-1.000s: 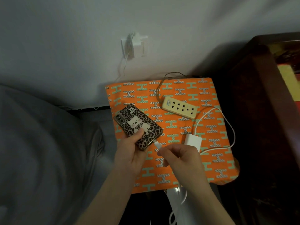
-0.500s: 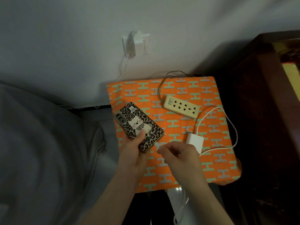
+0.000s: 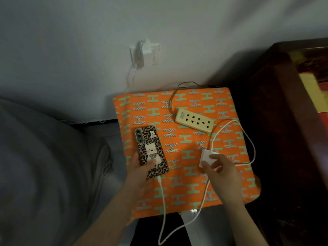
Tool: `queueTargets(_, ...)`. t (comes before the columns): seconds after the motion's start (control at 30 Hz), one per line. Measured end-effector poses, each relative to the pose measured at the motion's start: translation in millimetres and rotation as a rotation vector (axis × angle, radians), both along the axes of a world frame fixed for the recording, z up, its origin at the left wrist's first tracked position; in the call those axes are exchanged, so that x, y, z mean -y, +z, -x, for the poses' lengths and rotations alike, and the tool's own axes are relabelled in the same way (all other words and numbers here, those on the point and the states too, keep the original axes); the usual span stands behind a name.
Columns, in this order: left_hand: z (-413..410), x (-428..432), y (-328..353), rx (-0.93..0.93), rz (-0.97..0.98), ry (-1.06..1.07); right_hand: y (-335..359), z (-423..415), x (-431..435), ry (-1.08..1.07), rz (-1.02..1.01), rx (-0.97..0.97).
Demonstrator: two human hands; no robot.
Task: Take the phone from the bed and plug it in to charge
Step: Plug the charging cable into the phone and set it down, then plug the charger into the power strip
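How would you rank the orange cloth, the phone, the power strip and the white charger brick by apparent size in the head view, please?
1. orange cloth
2. phone
3. power strip, close to the phone
4. charger brick, partly covered by the right hand

One phone (image 3: 151, 151), one power strip (image 3: 194, 120), two chargers (image 3: 206, 157).

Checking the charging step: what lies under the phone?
Under the phone: the orange patterned cloth, and left hand fingers at its lower edge. Screen faces down, hidden; what the cloth covers is hidden.
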State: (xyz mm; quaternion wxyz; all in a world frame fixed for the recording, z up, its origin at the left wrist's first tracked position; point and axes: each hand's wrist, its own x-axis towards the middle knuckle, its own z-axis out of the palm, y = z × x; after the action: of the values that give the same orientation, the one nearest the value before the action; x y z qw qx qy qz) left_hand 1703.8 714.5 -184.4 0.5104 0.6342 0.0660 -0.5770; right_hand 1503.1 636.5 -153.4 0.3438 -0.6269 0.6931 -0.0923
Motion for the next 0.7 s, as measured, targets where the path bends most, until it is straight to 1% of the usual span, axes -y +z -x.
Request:
queueTargets(0.07,-2.2,-3.0,-7.3,0.168,-0.016,-0.161,-12.6,13.0,8.5,-0.059,-0.009,-0.087)
queueTargets(0.17,-8.4,-1.7,-13.1,0.605,-0.034,-0.530,-25.2,16.6,20.0,-0.064,-0.135,-0.107)
queueTargets(0.2,-11.4,-1.5,-13.8,0.717,-0.050,-0.650,-27.7,14.6,21.9,-0.052,-0.167,-0.102)
queueTargets(0.3,-20.4,0.3,-11.5,0.894,-0.163,-0.961,-29.1,3.5,21.8,0.006,-0.175,-0.169)
queueTargets(0.37,-25.2,5.8,-7.2,1.071,-0.272,-1.190,-28.2,-2.4,22.0,0.031,-0.145,-0.248)
queueTargets(0.43,-30.2,18.9,0.8,1.212,-0.321,-1.351,-28.1,-1.8,25.5,0.034,-0.163,-0.251)
queueTargets(0.47,-32.9,28.4,6.2,1.255,-0.295,-1.370,-28.2,1.1,29.0,0.024,-0.183,-0.196)
queueTargets(0.5,-35.6,39.6,11.8,1.292,-0.224,-1.349,-27.8,5.3,33.0,-0.008,-0.199,-0.092)
queueTargets(0.57,-39.1,65.7,22.2,1.358,-0.029,-1.232,-21.2,11.0,40.7,-0.111,-0.195,0.172)
queueTargets(0.6,-39.1,79.8,25.8,1.368,0.072,-1.143,-16.9,11.8,45.1,-0.153,-0.169,0.272)
queueTargets(0.67,-33.1,108.4,28.5,1.331,0.240,-1.012,-8.9,8.8,57.1,-0.172,-0.069,0.339)
queueTargets(0.7,-28.5,123.4,27.1,1.300,0.303,-1.011,-4.8,4.7,63.6,-0.160,-0.007,0.335)
